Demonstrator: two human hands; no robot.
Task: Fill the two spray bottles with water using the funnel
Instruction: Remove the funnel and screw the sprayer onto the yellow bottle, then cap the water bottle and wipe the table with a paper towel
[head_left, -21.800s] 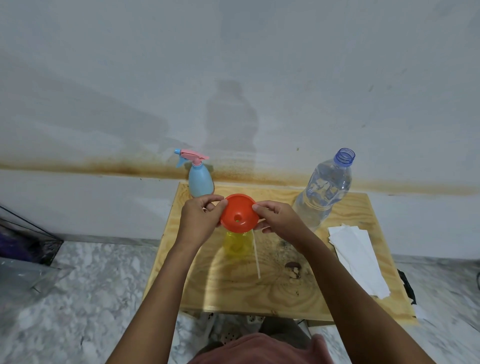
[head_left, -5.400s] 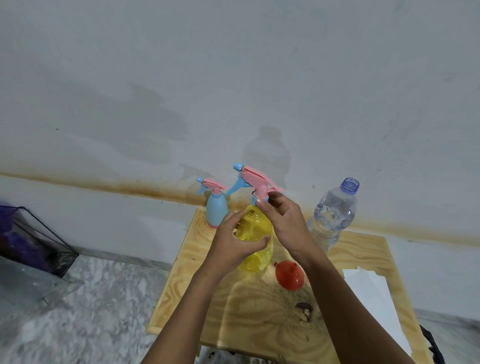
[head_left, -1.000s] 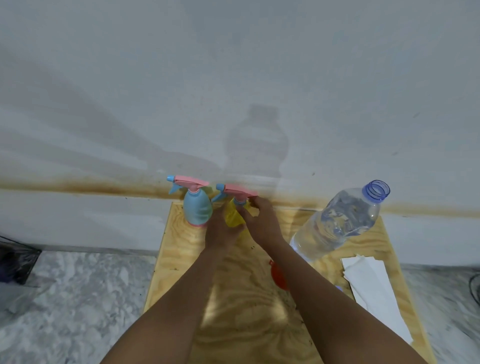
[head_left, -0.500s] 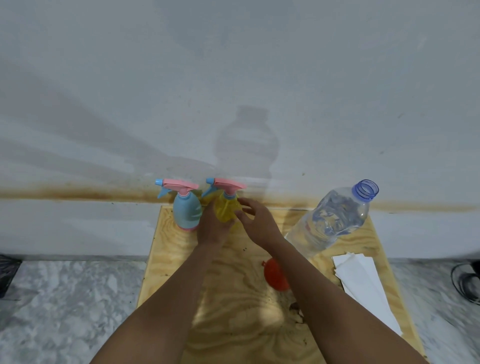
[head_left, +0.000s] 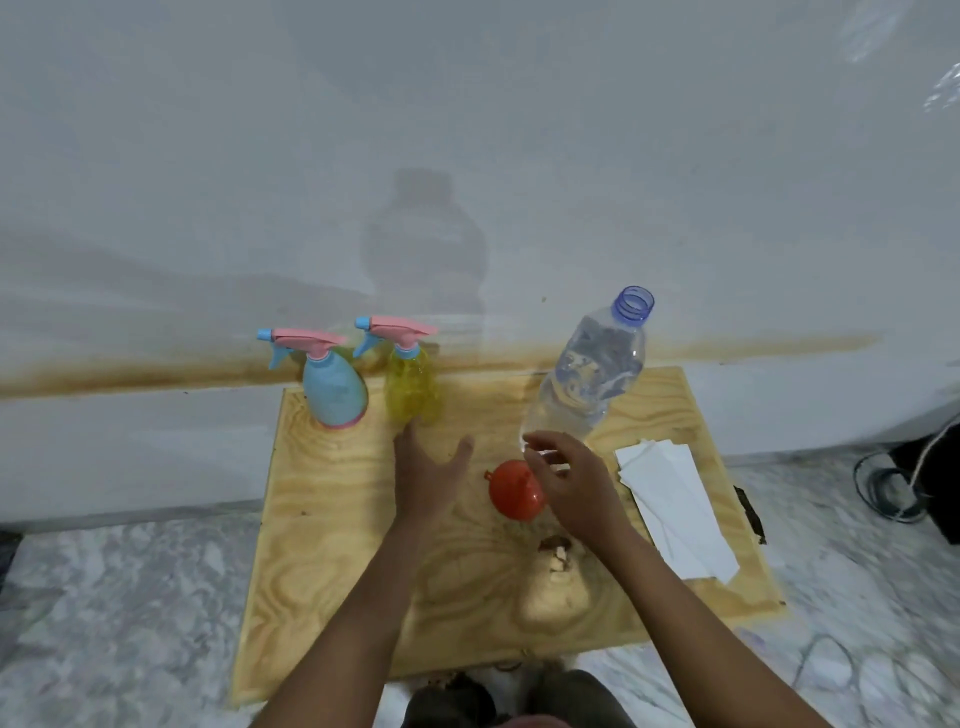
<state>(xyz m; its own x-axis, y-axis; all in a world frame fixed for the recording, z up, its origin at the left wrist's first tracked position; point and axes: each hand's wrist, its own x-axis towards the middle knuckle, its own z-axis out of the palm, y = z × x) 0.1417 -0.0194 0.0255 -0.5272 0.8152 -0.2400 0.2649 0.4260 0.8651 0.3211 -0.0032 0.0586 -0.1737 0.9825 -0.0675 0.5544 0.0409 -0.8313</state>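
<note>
Seen from my head, looking down at a small wooden table (head_left: 332, 519) against a pale wall (head_left: 467, 130).

Both spray bottles stand upright at the back edge, just beside each other, and each has its pink spray head on. The blue bottle (head_left: 335, 387) is on the left and the yellow bottle (head_left: 412, 387) on the right. I cannot tell how full either one is.

My left hand (head_left: 426, 478) lies flat and spread just in front of the yellow bottle, holding nothing. My right hand (head_left: 566, 478) hovers with loosely curved fingers over the orange funnel (head_left: 517, 491), which lies on its side mid-table. As far as I can see, this hand is empty too.

I judge that I am between bottles. If the blue bottle is next, I must unscrew its head, stand the funnel in its neck, and pour.

The uncapped water bottle (head_left: 587, 379), partly full, stands right behind my right hand, so a careless reach could knock it over. The yellow bottle crowds the blue one, so I should draw the blue one forward first. White paper (head_left: 675, 514) lies on the right side of the table. A dark cable (head_left: 883, 483) coils on the floor beyond it.
</note>
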